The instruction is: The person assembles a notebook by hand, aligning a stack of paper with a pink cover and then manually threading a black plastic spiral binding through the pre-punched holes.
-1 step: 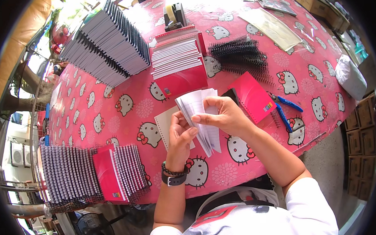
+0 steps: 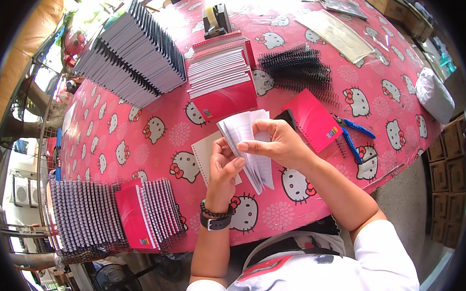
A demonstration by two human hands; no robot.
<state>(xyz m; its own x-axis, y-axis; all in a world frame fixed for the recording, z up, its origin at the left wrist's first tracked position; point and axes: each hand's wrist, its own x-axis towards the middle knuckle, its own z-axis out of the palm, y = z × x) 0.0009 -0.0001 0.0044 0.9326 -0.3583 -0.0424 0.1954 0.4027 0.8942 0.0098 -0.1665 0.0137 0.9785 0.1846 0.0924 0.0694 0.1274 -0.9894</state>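
It is judged that leaves could be creased or shed if the sheaf of ruled pages (image 2: 260,169) is pinched unevenly, since its lower corners are left fanned and unsupported. Its left side is held between thumb and curled fingers of the left hand (image 2: 224,168), at seven o'clock; its upper part is pinched by the right hand (image 2: 281,143), at three. White, faintly lined paper (no coil can be made out) is held above the pink cat-print tablecloth (image 2: 140,157), a cream perforated sheet (image 2: 204,155) being seen at nine.
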